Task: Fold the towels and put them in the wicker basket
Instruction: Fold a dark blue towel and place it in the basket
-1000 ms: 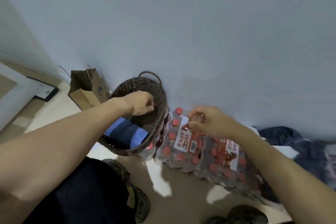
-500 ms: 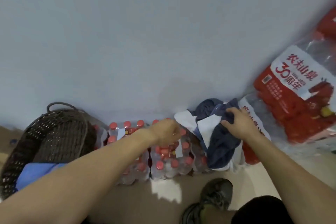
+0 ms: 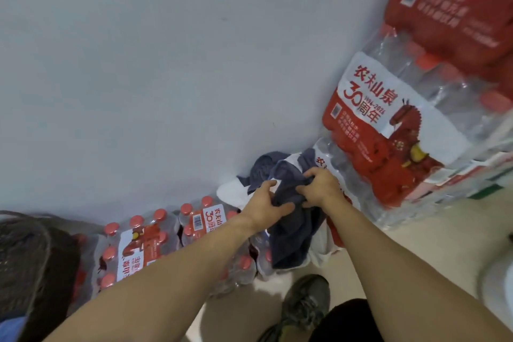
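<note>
left hand (image 3: 265,207) grips dark blue towel (image 3: 291,233) | right hand (image 3: 322,184) grips same towel | towel pile atop bottle packs (image 3: 172,241) | wicker basket (image 3: 33,264) far left

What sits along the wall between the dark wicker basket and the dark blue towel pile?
In the head view, shrink-wrapped packs of red-capped water bottles fill the stretch between the dark wicker basket and the dark blue towel.

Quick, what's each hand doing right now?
Left hand: grips the dark blue towel.
Right hand: grips the same towel.
</note>
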A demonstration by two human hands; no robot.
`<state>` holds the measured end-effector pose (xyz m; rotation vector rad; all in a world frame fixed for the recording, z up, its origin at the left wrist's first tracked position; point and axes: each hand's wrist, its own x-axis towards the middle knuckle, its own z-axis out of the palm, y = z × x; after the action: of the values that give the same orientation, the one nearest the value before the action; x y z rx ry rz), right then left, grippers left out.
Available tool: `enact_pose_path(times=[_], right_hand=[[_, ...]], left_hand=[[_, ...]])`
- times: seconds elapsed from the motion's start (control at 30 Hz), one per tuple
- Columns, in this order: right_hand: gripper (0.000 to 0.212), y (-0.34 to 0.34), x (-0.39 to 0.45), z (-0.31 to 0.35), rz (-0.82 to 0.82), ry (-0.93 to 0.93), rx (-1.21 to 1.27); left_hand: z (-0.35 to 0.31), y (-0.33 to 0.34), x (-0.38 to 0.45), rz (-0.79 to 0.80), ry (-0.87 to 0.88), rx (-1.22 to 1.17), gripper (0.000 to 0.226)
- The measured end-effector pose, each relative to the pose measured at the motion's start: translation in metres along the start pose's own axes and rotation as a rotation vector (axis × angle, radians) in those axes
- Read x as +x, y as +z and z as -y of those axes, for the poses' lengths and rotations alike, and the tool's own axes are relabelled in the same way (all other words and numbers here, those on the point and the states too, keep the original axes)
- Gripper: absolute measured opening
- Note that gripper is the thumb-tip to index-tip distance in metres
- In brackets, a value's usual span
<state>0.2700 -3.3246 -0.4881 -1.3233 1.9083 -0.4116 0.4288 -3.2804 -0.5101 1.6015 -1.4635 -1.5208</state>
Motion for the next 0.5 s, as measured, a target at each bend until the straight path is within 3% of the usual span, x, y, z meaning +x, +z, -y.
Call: enact_pose_path(times=[0.13,0.23,0.37,0.5], right_hand=[[0.025,-0.012,-0.015,0.021,0.095,-0.058,0.149],[0.025,-0.016,-0.036,0.037,0.254,-0.089,0.378],[0.027,-0.017,-0.071,0.065,0.411,-0.125,0.623],[0.037,-0.006,-0.104,0.095,0.546,-0.213,0.677]], left_hand=[[-0.016,-0.002,-0.01,-0.017,-0.021,-0.195,0.069],[-0.024,-0.012,-0.023,-0.038,0.106,-0.181,0.054],[-0.033,-0.047,-0.056,-0.093,0.187,-0.127,0.052],[-0.031,-0.107,-0.094,-0.118,0.222,-0.126,0.04]])
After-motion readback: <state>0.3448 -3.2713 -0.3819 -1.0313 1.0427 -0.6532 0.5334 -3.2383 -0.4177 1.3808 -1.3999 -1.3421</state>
